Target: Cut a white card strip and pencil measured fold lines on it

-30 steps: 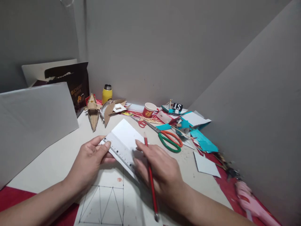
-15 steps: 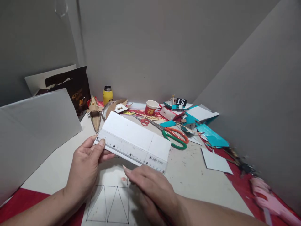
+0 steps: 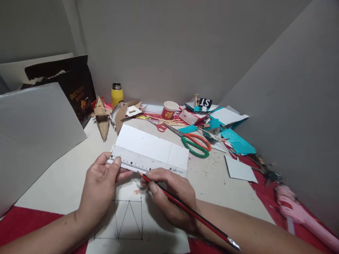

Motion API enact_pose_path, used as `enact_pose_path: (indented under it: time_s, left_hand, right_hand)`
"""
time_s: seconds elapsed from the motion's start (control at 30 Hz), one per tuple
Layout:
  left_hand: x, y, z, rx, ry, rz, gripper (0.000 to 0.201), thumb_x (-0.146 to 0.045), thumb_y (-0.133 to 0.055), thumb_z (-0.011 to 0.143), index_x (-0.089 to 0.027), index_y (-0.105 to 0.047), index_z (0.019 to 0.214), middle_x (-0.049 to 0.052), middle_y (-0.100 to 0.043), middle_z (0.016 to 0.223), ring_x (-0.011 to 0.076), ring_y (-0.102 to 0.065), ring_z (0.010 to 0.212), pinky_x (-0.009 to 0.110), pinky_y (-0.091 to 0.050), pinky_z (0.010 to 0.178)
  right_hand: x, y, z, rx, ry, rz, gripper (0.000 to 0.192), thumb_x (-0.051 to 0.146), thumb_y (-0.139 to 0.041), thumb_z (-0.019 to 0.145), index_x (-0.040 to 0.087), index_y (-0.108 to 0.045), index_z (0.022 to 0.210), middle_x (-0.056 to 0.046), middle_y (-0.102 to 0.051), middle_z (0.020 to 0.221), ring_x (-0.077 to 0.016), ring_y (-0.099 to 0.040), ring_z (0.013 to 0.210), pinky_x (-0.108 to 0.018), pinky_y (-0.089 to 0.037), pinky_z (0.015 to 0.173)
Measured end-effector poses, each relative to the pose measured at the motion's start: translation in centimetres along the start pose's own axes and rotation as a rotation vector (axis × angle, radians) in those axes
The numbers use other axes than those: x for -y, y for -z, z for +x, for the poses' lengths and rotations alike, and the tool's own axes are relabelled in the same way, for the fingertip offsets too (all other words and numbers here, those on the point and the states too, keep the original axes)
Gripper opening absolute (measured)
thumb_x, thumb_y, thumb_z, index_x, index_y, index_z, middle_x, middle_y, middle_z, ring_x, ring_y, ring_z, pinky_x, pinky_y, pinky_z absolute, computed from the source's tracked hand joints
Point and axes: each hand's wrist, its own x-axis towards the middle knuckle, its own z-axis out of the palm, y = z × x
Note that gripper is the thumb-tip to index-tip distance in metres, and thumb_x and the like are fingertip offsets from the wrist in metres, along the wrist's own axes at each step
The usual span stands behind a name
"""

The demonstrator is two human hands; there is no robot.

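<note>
My left hand [image 3: 102, 181] pinches the left end of a clear ruler [image 3: 137, 164] together with a white card [image 3: 150, 141], thumb on top and fingers beneath. The ruler lies along the card's near edge, and a thin line crosses the card toward its right end. My right hand [image 3: 172, 197] grips a red and black pencil [image 3: 185, 208], its tip at the near edge of the card by the ruler. Below both hands lies a pale sheet [image 3: 159, 229] with a drawn figure of triangles in a box.
Scissors with orange and green handles [image 3: 196, 144] lie beyond the card. A red paper cup [image 3: 170, 110], a yellow bottle [image 3: 117, 95] and a cardboard boat shape [image 3: 102, 121] stand at the back. A pink glue gun [image 3: 288, 204] is at right; a white board [image 3: 39, 130] stands at left.
My right hand has turned so the pencil shows, and its tip has come to the card's edge. The card and ruler are still in my left hand. The view has shifted slightly.
</note>
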Motion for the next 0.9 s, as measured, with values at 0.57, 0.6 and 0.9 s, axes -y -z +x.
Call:
enact_pose_path:
  time_s: [0.57,0.6,0.9]
  left_hand:
    - [0.14,-0.2,-0.14,0.046,0.029,-0.019,0.02,-0.033,-0.072,0.083,-0.018,-0.061,0.091,0.002,-0.076,0.075,0.015,-0.072,0.072,0.023,-0.058,0.071]
    - [0.19,-0.21,-0.12,0.053,0.03,-0.02,0.02,-0.033,-0.071,0.083,-0.018,-0.06,0.092,0.002,-0.076,0.076,0.0152,-0.073,0.073,0.023,-0.058,0.071]
    - [0.18,-0.26,-0.17,0.052,0.059,-0.028,0.024,-0.034,-0.07,0.085,-0.018,-0.058,0.096,0.003,-0.076,0.076,0.0162,-0.073,0.07,0.026,-0.059,0.071]
  right_hand:
    - [-0.43,-0.15,0.27,0.08,0.031,-0.135,0.019,0.008,-0.051,0.086,0.02,-0.059,0.099,-0.003,-0.069,0.079,-0.0135,-0.066,0.07,-0.024,-0.055,0.062]
    - [-0.43,-0.15,0.26,0.076,0.036,-0.137,0.019,0.008,-0.051,0.086,0.02,-0.059,0.099,-0.003,-0.069,0.08,-0.0135,-0.067,0.07,-0.024,-0.055,0.063]
    - [-0.56,-0.24,0.07,0.042,0.108,-0.159,0.025,0.004,-0.051,0.083,0.019,-0.056,0.103,-0.003,-0.07,0.079,-0.0135,-0.068,0.071,-0.023,-0.056,0.066]
